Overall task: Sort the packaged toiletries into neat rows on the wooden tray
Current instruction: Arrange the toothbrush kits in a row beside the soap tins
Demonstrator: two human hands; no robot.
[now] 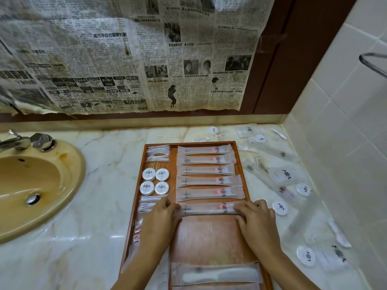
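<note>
A wooden tray [209, 235] lies on the marble counter. Several long toothbrush packets [206, 170] lie in a row down its right side. Both my hands hold the nearest one, a toothbrush packet [209, 208]: my left hand [161, 218] pinches its left end and my right hand [256, 218] its right end, and the packet lies flat on the tray. Round white soap packs [155, 181] sit in a square at the tray's left, with floss-pick packets [158, 153] above them. A comb packet [215, 275] lies at the tray's near end.
Loose packets and round soaps [280, 207] are scattered on the counter [104, 206] right of the tray, up to the tiled wall. A beige sink [31, 185] with a tap [27, 141] is at the left. Newspaper covers the wall behind.
</note>
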